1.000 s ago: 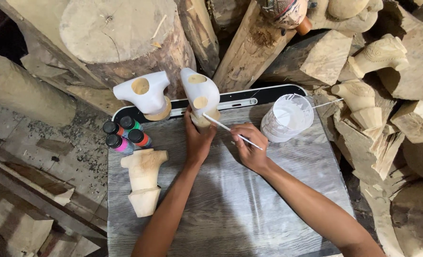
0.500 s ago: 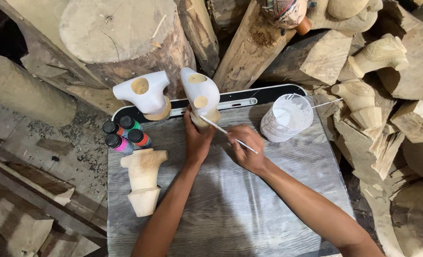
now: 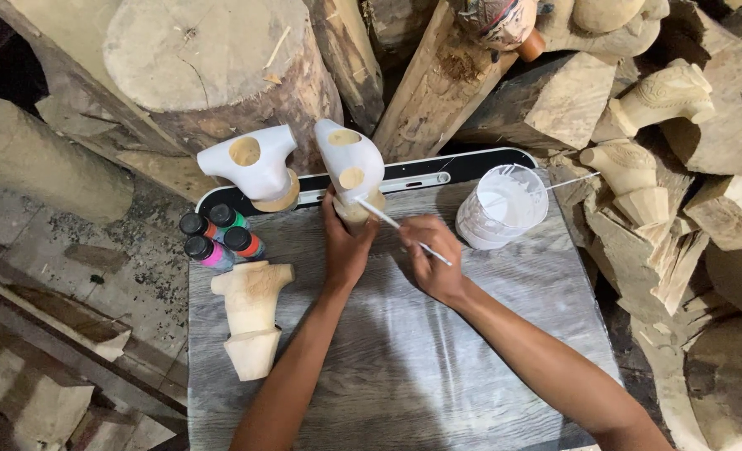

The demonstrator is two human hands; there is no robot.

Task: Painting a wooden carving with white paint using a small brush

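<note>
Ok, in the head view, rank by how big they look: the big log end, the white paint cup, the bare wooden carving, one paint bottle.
1. big log end
2. bare wooden carving
3. white paint cup
4. paint bottle
The carving and the cup are fairly close; the log lies farther back.

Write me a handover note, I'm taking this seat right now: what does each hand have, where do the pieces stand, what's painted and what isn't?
Left hand grips the base of the white-painted carving, upright on the board.
Right hand holds a thin brush, tip at that carving's lower part.
White paint cup stands right of it.
Done: a second carving mostly white.
Left: bare wooden carving unpainted; four colour bottles capped.
</note>
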